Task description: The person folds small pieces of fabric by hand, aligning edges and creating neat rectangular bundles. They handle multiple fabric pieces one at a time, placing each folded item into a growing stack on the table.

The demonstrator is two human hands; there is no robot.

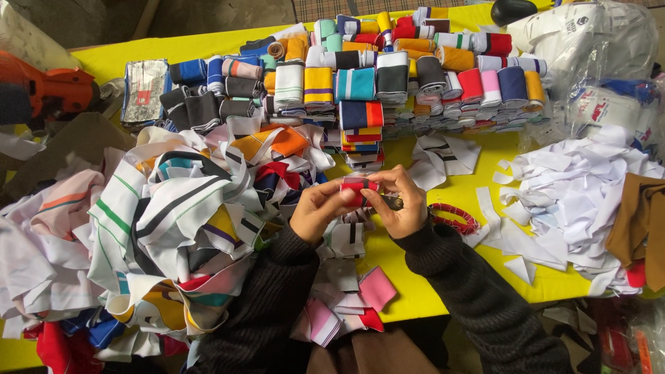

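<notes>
Head view | left hand and right hand both pinch red cloth piece

**Hands: pose and state**

Both forearms enter from the lower edge, in dark knit sleeves, converging toward centre. Left hand raised, palm turned inward, fingers curled, thumb and fingertips pinched closed. Right hand opposite it, fingers bent over, tips pinched closed. Fingertips of the two hands meet, wrists slightly flexed, level.
</notes>
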